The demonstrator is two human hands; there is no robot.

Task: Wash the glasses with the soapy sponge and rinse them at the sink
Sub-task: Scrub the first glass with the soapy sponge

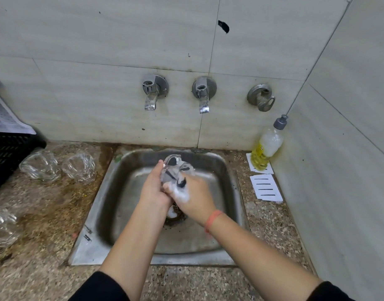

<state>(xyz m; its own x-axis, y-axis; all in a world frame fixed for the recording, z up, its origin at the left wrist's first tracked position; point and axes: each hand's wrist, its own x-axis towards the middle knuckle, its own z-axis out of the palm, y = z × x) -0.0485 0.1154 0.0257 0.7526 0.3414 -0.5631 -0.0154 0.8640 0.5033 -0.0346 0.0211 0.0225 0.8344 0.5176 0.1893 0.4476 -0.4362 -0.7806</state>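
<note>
Glasses come to four, all clear. One glass (3, 224) sits at the far left edge of the speckled bench (34, 268). A second glass (40, 165) and a third glass (80, 167) stand side by side further back, just beside one black crate (4, 153). A printed sheet (4, 120) lies on the crate, its writing too small to read. The fourth glass (174, 168) is over the steel sink (86, 246), gripped from the left by the left hand (153, 187), fingers curled round it. The right hand (193, 196) meets it there, clenched on a dark sponge (182, 184) white with foam and pressed against the glass; one orange band (212, 220) circles that wrist. On the tiled wall above are three fittings: two taps (153, 92) (203, 94) with spouts, and one valve (261, 97) to their right. In the right corner stands one bottle (266, 146) of yellow liquid with a grey cap, its label unreadable. It rests on one white card (249, 162); a second card (266, 187), just in front, bears four black bars.
</note>
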